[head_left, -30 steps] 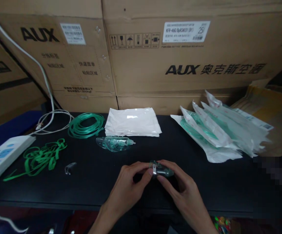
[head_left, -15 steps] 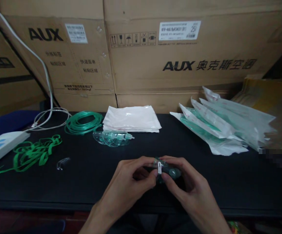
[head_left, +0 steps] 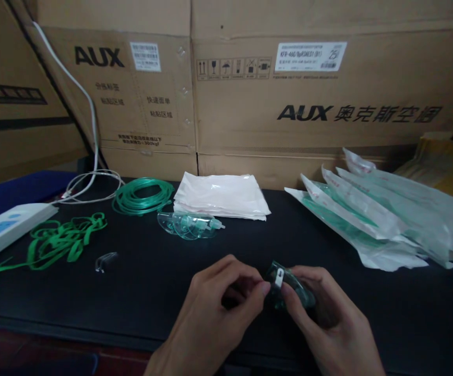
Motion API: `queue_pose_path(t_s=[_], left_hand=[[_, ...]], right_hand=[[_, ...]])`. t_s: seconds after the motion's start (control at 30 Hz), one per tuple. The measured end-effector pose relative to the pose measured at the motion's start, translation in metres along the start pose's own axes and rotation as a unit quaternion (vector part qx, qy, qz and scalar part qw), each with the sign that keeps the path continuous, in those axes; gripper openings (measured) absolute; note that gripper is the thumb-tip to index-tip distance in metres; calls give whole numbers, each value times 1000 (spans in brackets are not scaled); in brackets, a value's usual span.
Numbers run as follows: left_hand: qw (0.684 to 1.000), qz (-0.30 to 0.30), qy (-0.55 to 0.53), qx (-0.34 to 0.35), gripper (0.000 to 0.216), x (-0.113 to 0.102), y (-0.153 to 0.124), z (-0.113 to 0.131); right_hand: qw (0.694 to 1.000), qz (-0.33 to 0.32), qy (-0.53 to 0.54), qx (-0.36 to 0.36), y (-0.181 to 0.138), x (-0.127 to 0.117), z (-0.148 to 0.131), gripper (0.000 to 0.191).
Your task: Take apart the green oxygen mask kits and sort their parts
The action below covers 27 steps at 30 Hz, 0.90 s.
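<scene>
Head view: power strip (head_left: 7,235) at left edge, tangled green straps (head_left: 60,243) beside it, coiled green tubing (head_left: 127,201) left of centre, then clear green-tinted pieces (head_left: 189,227) in front of white packets (head_left: 222,197) mid-frame. Left hand (head_left: 214,313), lower centre, has thumb and fingertips narrow beside a small metal strip (head_left: 279,278), can't tell if gripping; strip sits on a green-tinted plastic piece (head_left: 304,293), lower right of centre, held between right hand (head_left: 340,324) thumb and fingers. Sealed packages (head_left: 375,209) lie at right.
</scene>
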<state>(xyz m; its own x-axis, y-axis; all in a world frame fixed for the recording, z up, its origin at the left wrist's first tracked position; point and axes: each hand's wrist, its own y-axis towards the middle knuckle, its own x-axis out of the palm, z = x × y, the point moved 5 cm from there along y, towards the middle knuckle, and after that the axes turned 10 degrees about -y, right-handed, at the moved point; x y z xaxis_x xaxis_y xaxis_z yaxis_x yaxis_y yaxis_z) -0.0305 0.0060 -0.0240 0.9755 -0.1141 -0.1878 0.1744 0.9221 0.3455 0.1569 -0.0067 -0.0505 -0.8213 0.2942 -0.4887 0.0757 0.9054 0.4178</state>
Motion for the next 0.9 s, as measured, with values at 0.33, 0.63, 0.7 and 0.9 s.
queue_pose_path(t_s=[0.33, 0.63, 0.7, 0.9], left_hand=[[997, -73, 8, -8, 11, 10, 2, -2], [997, -70, -26, -21, 14, 11, 0, 1], [997, -71, -30, -25, 14, 11, -1, 1], [995, -94, -32, -23, 14, 12, -2, 0]], right_hand=[[996, -13, -49, -66, 1, -1, -13, 16], [991, 14, -81, -108, -4, -3, -21, 22], [990, 15, -81, -112, -6, -4, -20, 26], [994, 0, -71, -80, -5, -2, -14, 27]])
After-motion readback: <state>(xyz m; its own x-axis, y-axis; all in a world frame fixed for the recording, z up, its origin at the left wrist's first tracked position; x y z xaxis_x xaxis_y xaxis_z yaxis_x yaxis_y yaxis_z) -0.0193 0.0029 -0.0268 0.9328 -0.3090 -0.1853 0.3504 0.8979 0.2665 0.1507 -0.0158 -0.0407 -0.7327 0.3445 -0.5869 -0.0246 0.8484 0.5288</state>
